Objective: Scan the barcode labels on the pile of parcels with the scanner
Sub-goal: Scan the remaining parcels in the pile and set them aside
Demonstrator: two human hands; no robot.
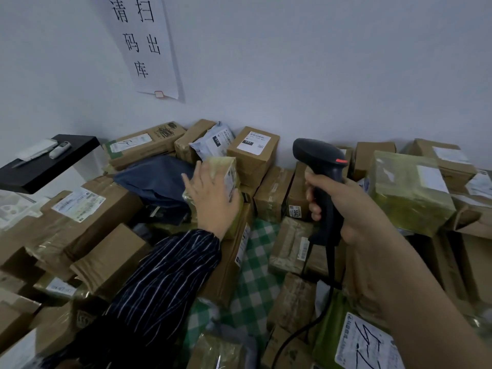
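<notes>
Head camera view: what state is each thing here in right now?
scanner, upright, held by its handle, head pointing left.
right hand, wrapped round the scanner.
left hand, fingers straight, resting against the small taped parcel.
small taped parcel, tilted on edge, label facing right.
scanner cable, hanging slack.
wall sign, stuck flat on the wall.

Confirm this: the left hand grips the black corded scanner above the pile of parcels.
Wrong hand: the head view shows the right hand gripping the black corded scanner above the pile of parcels; the left hand touches a small taped parcel.
</notes>
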